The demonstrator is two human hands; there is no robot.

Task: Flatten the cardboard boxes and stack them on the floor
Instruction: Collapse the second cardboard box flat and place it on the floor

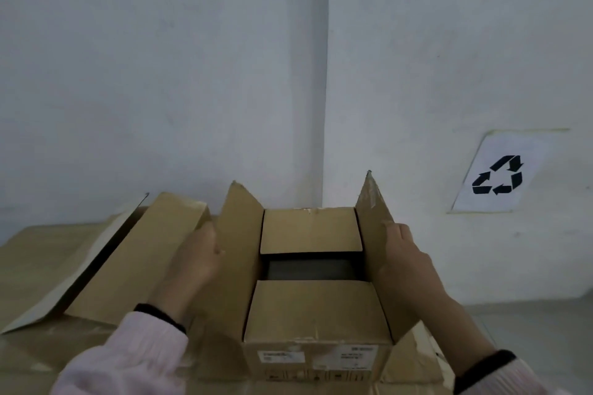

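Observation:
An open brown cardboard box [316,311] stands in front of me with white labels on its near side. Its two long side flaps stand up; the near and far short flaps lie folded inward over a dark gap. My left hand [197,258] presses flat against the outside of the left flap [239,250]. My right hand [402,252] rests flat on the outside of the right flap [373,234]. Neither hand wraps around anything. Pink sleeves with dark cuffs cover both wrists.
Another opened cardboard box [141,260] lies tilted to the left. Both boxes rest on a large cardboard surface [35,266]. White walls meet in a corner behind. A paper recycling sign [499,175] is stuck on the right wall. Grey floor [529,327] shows at the right.

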